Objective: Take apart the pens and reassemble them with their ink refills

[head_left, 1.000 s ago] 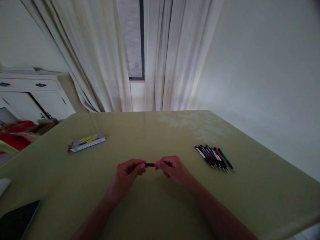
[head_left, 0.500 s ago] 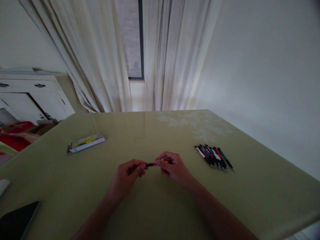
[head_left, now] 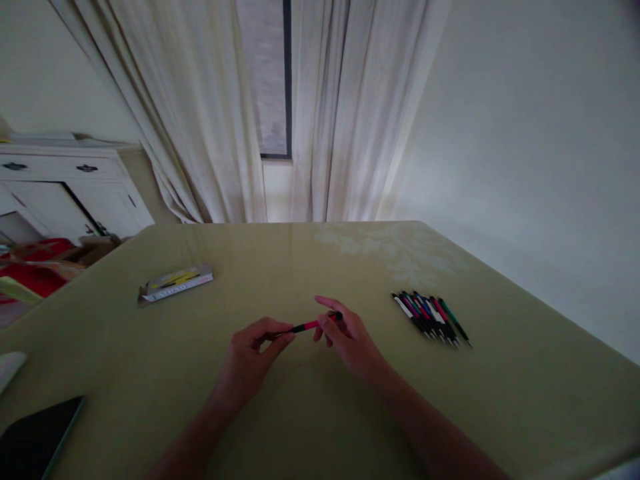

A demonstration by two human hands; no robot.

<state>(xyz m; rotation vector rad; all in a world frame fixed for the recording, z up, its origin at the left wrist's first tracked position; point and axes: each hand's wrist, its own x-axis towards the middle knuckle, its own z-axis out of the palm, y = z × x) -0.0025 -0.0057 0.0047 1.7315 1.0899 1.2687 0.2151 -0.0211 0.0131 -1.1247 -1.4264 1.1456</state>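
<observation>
A red and black pen (head_left: 311,325) is held just above the table between my two hands. My left hand (head_left: 254,348) pinches its black end with thumb and fingertips, which hide the tip. On the other end, my right hand (head_left: 350,339) has its thumb and fingers closed around the pen, while the index finger sticks out straight. Off to the right, several pens (head_left: 431,319) lie side by side in a slanted row, with black, white, red, green and purple barrels.
A flat grey and yellow box (head_left: 176,284) lies at the left of the greenish tabletop (head_left: 260,260). Near the left front corner are a dark flat device (head_left: 40,437) and the edge of a white object (head_left: 9,368). A wall (head_left: 540,167) runs along the right side.
My right hand's index finger has lifted off and straightened, showing more of the pen. The pen tilts slightly higher at its right end. The view has shifted a little.
</observation>
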